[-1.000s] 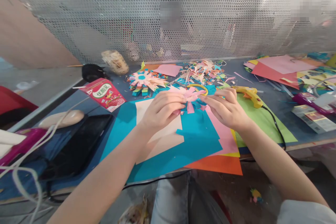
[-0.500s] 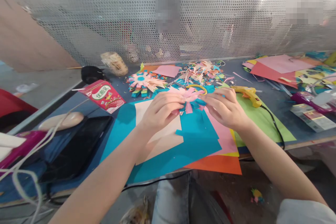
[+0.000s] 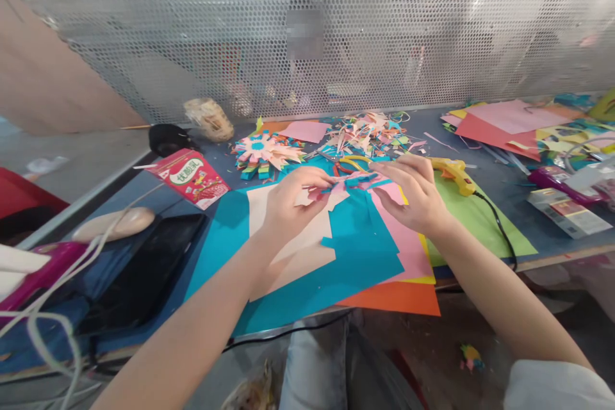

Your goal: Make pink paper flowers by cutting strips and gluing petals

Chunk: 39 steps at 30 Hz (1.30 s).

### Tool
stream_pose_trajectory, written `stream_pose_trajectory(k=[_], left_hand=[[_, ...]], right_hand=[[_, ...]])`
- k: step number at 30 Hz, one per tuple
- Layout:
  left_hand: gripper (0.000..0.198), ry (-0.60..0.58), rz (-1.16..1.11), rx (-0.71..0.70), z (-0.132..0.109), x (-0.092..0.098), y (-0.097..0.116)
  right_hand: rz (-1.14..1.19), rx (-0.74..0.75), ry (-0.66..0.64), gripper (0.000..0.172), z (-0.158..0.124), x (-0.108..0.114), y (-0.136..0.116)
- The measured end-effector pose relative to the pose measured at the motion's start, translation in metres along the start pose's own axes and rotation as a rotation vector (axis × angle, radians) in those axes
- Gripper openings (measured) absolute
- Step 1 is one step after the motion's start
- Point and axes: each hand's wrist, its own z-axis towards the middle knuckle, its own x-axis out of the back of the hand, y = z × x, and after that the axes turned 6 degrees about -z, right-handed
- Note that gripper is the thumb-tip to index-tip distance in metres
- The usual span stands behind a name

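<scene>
A pink and blue paper flower (image 3: pixel 361 180) is held nearly edge-on above the sheets, its cut strips spreading sideways. My left hand (image 3: pixel 298 200) pinches the flower's left edge between thumb and fingers. At the flower's right side is my right hand (image 3: pixel 414 193), fingers stretched out and thumb apart, with blue strips reaching between them; whether it touches them I cannot tell. Below lie a large blue paper sheet (image 3: pixel 355 250) and a cut pale peach sheet (image 3: pixel 264 208). Just behind the flower are scissors with yellow and red handles (image 3: pixel 355 161).
A finished-looking layered paper flower (image 3: pixel 259 147) and a heap of paper scraps (image 3: pixel 369 131) lie at the back. To the right is a yellow glue gun (image 3: pixel 454 173) on a green sheet (image 3: pixel 480 224). At left are a red drink carton (image 3: pixel 189 178) and a black phone (image 3: pixel 144 272).
The flower has tipped from facing me to nearly edge-on, showing blue strips along it. My right hand's fingers have straightened and spread from their pinch; my left hand has turned slightly.
</scene>
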Motion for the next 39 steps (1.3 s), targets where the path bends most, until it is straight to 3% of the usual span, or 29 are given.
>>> stream_pose_trajectory(k=[3,6,9,13,15,20,29,39], left_hand=[[0.018,0.158,-0.235,0.282,0.002,-0.004,-0.004],[0.03,0.181,-0.528,0.525,0.003,-0.008,-0.01],[0.034,0.193,-0.658,0.681,0.002,-0.011,-0.014],[0.033,0.192,-0.662,0.781,0.001,-0.011,-0.014],[0.033,0.175,-0.658,0.798,0.001,-0.011,-0.014],[0.032,0.173,-0.639,0.785,0.0,-0.011,-0.016],[0.034,0.157,-0.632,0.759,0.001,-0.011,-0.016],[0.029,0.061,-0.535,0.61,-0.001,-0.01,-0.012]], right_hand=[[0.037,-0.093,0.05,0.047,0.001,0.0,0.001],[0.146,-0.235,0.014,0.033,0.007,0.0,0.004],[0.341,-0.476,-0.104,0.025,0.022,-0.001,0.006],[0.452,-0.672,-0.323,0.036,0.043,-0.004,0.006],[0.45,-0.68,-0.365,0.033,0.05,-0.005,0.005],[0.473,-0.722,-0.33,0.017,0.054,-0.006,0.004],[0.43,-0.711,-0.359,0.017,0.052,-0.001,0.007],[0.29,-0.421,-0.439,0.012,0.05,0.003,0.02]])
